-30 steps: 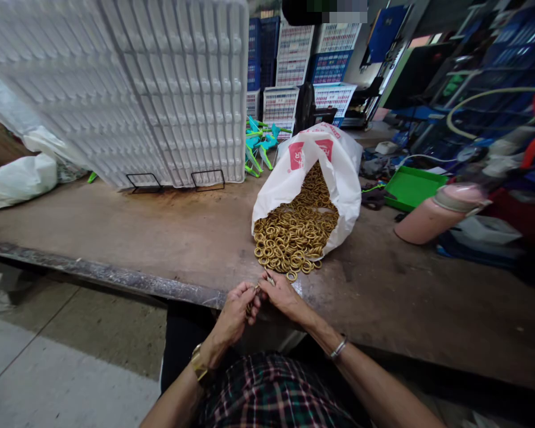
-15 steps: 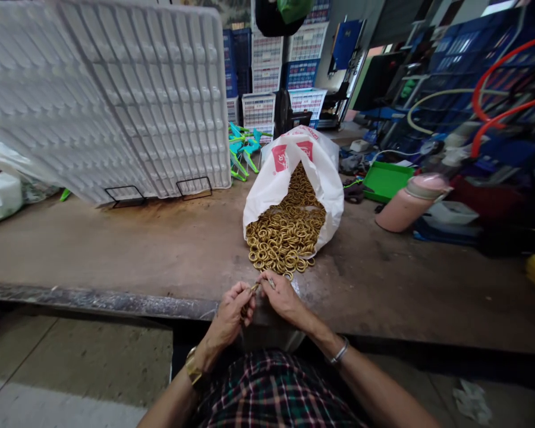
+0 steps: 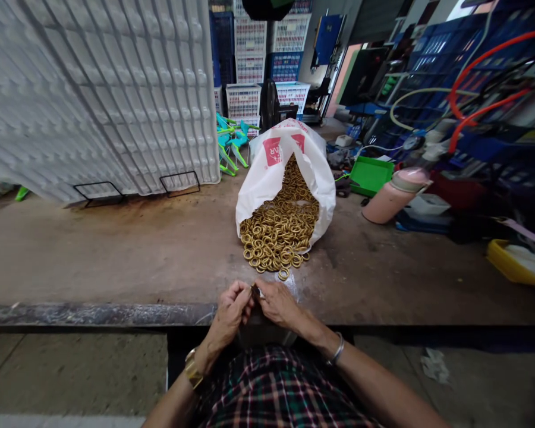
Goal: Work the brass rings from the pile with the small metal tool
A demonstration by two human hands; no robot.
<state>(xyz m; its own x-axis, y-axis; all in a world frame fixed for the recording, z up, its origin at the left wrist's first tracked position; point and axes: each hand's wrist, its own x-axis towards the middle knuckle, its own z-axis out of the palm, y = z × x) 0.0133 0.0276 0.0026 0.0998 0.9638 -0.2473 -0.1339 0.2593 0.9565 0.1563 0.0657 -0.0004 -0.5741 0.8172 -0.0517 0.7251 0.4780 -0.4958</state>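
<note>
My left hand (image 3: 232,308) is closed in a pinch on a small brass-coloured ring (image 3: 253,287), most of it hidden by the fingertips. My right hand (image 3: 280,304) meets it at the fingertips, its fingers curled around something small that shows only as a pale, shiny edge. Just beyond both hands, a loose pile of brass-coloured rings (image 3: 274,238) spills from the mouth of a white plastic bag (image 3: 320,169) with red print. One ring (image 3: 284,274) lies apart from the pile, close to my right hand.
White ribbed plastic trays (image 3: 129,89) stand upright in black wire holders (image 3: 98,189) at left. To the right are a pink bottle (image 3: 386,201), a green tray (image 3: 371,175) and a yellow basin (image 3: 512,267). The table's front edge (image 3: 93,314) runs just below my hands.
My fingertips have come closer together, and the ring between them is now more covered. The whole view has shifted, with the table's things appearing farther left.
</note>
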